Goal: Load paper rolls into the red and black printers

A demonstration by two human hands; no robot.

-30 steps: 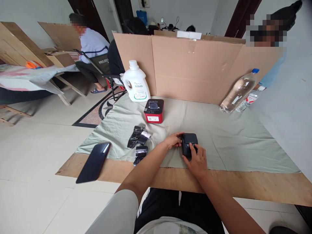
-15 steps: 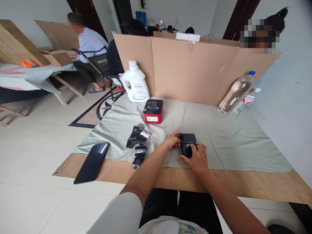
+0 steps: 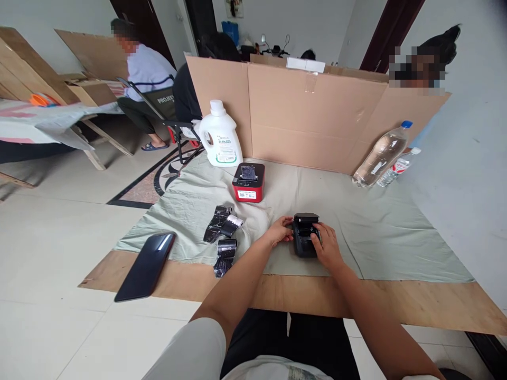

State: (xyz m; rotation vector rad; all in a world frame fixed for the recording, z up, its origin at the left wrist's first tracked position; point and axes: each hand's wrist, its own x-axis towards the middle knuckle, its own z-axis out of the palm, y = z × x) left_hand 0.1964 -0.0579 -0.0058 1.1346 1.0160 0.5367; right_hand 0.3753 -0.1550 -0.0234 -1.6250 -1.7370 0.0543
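A small black portable printer (image 3: 304,244) lies on the cloth in front of me, its lid (image 3: 306,217) raised and its inside showing. My left hand (image 3: 280,231) grips the printer's left side with bent fingers. On the other side, my right hand (image 3: 328,247) has its fingertips at the right edge by the open compartment, the thumb close to the inside. To the left lie several dark rolls, among them a crumpled-looking one (image 3: 226,256) near the front and a smaller one with a pale end (image 3: 232,226). A red and black box-shaped printer (image 3: 249,183) stands behind them, dark paper on its top.
A smartphone (image 3: 146,267) lies at the table's front left, overhanging the wooden edge (image 3: 309,291). A white detergent jug (image 3: 222,138) and a cardboard panel (image 3: 309,121) stand at the back. Two bottles, a large clear one (image 3: 382,155) among them, lean at the right. People sit beyond.
The printer's lid has swung up, baring the compartment. My right hand has shifted from the printer's front to its right edge; my left hand stays at the left side.
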